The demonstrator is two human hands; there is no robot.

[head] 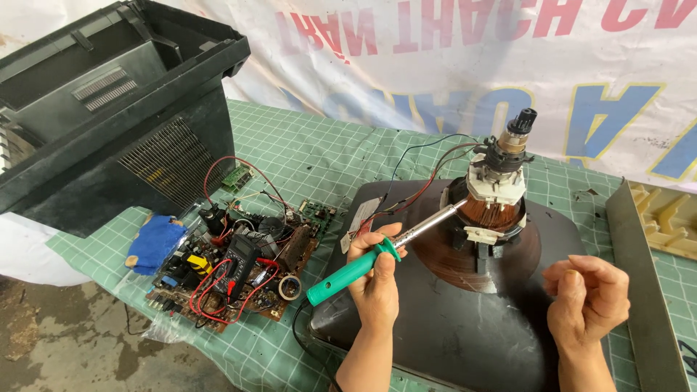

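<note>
The left hand (377,279) grips a green soldering iron (381,254), tip at the tube's copper coil (494,210), while the right hand (587,297) hovers loosely curled, empty.

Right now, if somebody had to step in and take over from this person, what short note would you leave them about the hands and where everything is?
Left hand: holds the green-handled soldering iron, its metal tip at the copper coil on the neck of the picture tube, which lies face down.
Right hand: loosely curled, holds nothing, beside the tube.
Circuit board with a meter on it lies to the left; the black casing stands behind.
Wires run between board and tube neck. Whether any joint is finished cannot be seen.
</note>
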